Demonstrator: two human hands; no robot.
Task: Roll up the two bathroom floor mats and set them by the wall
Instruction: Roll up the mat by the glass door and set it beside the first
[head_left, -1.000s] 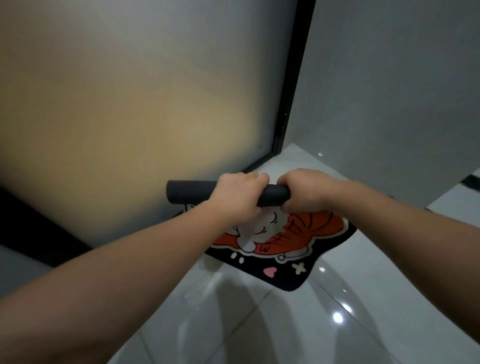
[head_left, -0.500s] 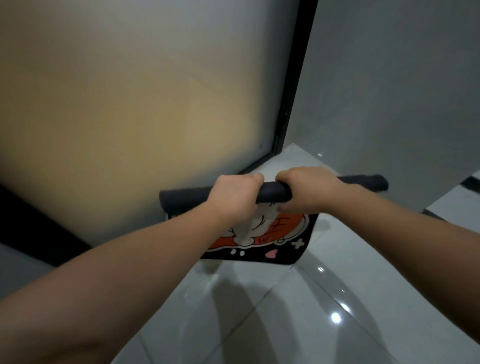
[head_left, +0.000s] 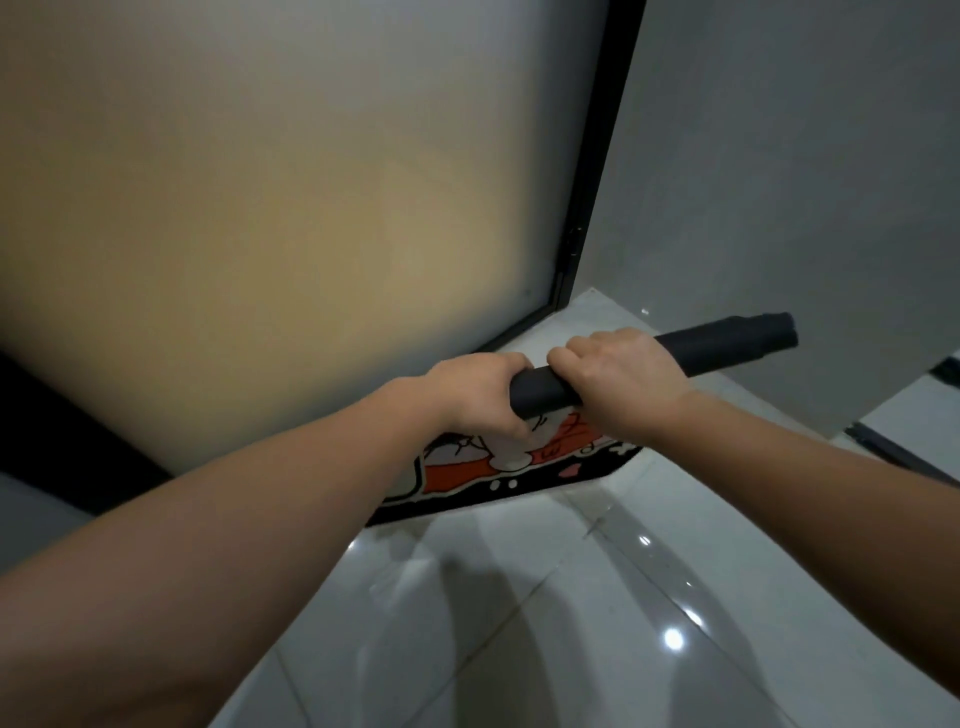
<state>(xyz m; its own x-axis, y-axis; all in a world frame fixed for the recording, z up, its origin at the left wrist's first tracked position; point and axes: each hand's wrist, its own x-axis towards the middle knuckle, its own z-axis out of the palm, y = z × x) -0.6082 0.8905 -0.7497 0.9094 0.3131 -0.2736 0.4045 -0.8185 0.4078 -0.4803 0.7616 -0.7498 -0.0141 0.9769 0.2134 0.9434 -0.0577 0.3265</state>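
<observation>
A floor mat with a black back and an orange-and-white cartoon print is mostly rolled into a dark tube (head_left: 727, 345), held in the air above the tiled floor. Its unrolled end (head_left: 483, 475) hangs below the tube and reaches down toward the floor. My left hand (head_left: 480, 392) grips the tube's left end. My right hand (head_left: 621, 376) is wrapped over the tube just to the right of it. The tube's right end sticks out past my right hand toward the grey wall. Only this one mat is in view.
A frosted glass door (head_left: 291, 208) with a black frame (head_left: 592, 197) stands straight ahead. A grey wall (head_left: 789, 156) meets it at the right. Glossy white floor tiles (head_left: 545, 623) spread below. A dark strip (head_left: 893, 452) lies on the floor at right.
The roll has shifted to the right and tilted up at its right end. The hanging printed part has grown shorter and moved left under my left hand.
</observation>
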